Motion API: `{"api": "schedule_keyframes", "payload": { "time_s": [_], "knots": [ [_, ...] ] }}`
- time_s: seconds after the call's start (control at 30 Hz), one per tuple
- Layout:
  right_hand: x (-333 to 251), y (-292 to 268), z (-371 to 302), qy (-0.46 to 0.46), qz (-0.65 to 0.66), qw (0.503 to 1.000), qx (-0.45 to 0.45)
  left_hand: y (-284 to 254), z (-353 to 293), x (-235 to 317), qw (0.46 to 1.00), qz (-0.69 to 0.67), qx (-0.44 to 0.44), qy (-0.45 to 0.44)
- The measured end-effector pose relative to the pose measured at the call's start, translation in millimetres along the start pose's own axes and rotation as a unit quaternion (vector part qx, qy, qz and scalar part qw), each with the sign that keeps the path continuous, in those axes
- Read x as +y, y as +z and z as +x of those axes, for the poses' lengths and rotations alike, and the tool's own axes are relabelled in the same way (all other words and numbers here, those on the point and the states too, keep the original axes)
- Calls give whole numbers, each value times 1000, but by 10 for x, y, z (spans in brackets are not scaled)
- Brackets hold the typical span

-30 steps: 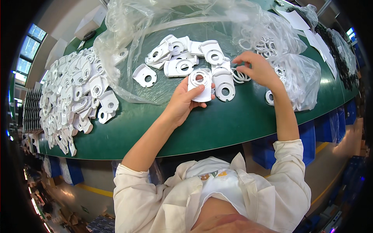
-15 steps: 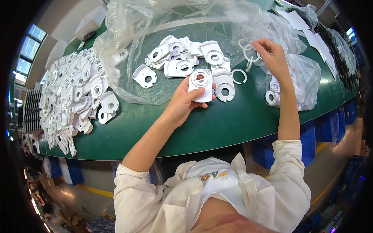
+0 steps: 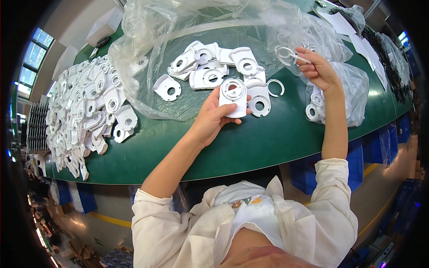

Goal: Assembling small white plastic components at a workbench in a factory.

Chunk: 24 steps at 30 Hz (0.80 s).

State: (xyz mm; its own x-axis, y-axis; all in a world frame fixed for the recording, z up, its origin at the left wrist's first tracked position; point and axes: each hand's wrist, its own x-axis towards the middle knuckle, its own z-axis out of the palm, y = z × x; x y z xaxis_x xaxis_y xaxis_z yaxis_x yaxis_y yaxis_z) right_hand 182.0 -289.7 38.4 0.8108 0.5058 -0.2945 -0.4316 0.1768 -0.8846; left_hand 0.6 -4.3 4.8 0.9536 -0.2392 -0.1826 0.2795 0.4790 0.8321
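1. Our left hand (image 3: pixel 213 117) is clamped on a flat white plastic plate with a round hole (image 3: pixel 233 97), held tilted just above the green counter (image 3: pixel 250 147), roughly mid-width and near the clear plastic sheet (image 3: pixel 170 40). The grip is by the lower end only, so we judge the plate could pivot or slip if anything presses on its top.

2. Our right hand (image 3: pixel 318 71) pinches a thin white plastic ring (image 3: pixel 286 54) between closed fingertips, raised over the far right part of the counter, well apart from the plate. So slight a pinch could let the ring drop among the loose white plates (image 3: pixel 210 71) lying on the sheet, where it would be hard to pick out.

3. A second, split white ring (image 3: pixel 276 87) lies just beside the plates; a sweeping wrist could knock it toward the near edge.

4. The clear bag of small white parts (image 3: pixel 344 96) sits under our right forearm near the counter's right edge; we might drag it off.

5. The big heap of white plates (image 3: pixel 85 111) at the left edge looks unstable.
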Motion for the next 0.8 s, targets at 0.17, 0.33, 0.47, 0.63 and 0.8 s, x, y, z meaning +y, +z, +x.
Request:
{"api": "schedule_keyframes", "payload": {
  "time_s": [0.17, 0.33, 0.47, 0.63, 0.8],
  "knots": [
    [51, 24, 42, 50, 228, 965, -120, 39, -7, -2, 1000, 7, -2, 5],
    [177, 415, 0, -52, 191, 976, -94, 67, -3, -26, 1000, 6, -17, 13],
    [473, 784, -17, -164, -130, 978, -27, 58, -1, -41, 1000, 7, -23, 6],
    [684, 1086, -127, -203, -239, 947, -68, 72, 3, -43, 1000, 4, -30, 0],
    [713, 1135, -149, -194, -255, 945, -68, 67, 2, -39, 999, 13, -40, -1]
  ]
}}
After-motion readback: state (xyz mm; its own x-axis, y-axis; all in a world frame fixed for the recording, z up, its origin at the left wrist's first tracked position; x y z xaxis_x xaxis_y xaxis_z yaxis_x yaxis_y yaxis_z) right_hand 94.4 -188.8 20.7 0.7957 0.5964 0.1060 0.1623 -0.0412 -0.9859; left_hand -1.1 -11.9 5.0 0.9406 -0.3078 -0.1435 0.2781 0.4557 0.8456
